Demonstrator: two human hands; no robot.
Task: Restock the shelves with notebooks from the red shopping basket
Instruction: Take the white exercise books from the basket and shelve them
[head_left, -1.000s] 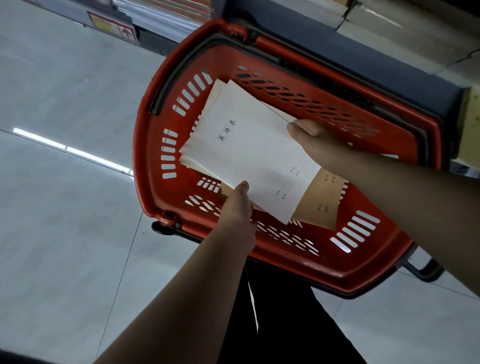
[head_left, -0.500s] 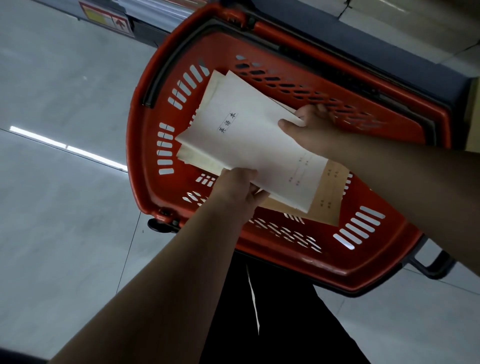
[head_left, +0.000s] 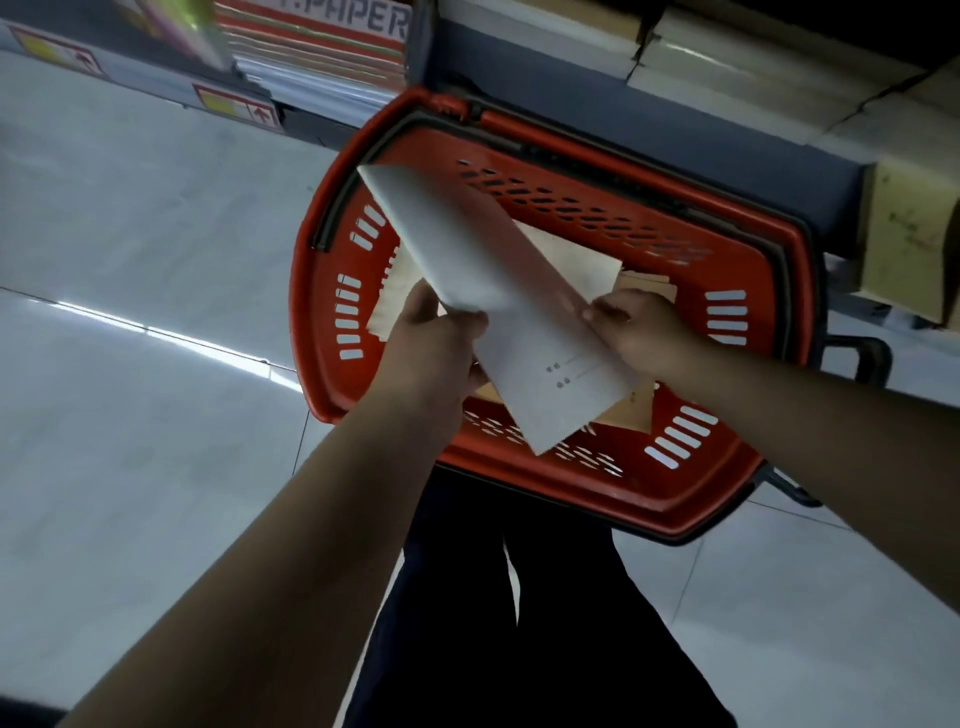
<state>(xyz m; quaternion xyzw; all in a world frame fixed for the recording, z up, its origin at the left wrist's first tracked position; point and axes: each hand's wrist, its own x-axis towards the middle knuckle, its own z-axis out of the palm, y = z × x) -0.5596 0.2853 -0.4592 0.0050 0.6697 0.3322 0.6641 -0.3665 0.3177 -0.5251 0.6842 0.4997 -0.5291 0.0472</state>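
A red shopping basket (head_left: 675, 514) stands on the floor in front of me, against the shelf base. I hold a white notebook (head_left: 498, 291) tilted above it, lifted off the pile. My left hand (head_left: 436, 338) grips its left edge, thumb on top. My right hand (head_left: 639, 327) pinches its right edge. More notebooks lie below in the basket: a cream one (head_left: 576, 260) and a tan one (head_left: 628, 410), partly hidden by the raised notebook and my hands.
The shelf unit (head_left: 649, 130) runs along the top, with stacked notebooks (head_left: 727, 57) on the right and paper packs (head_left: 322, 57) on the left. A cardboard box (head_left: 909, 244) sits at the right. Grey tiled floor (head_left: 130, 364) lies to the left. My dark trousers (head_left: 519, 623) fill the bottom.
The white notebook has come up off the pile and tilted steeply. My left hand moved from under its lower edge to gripping its side. The view shifted, showing more of the shelf.
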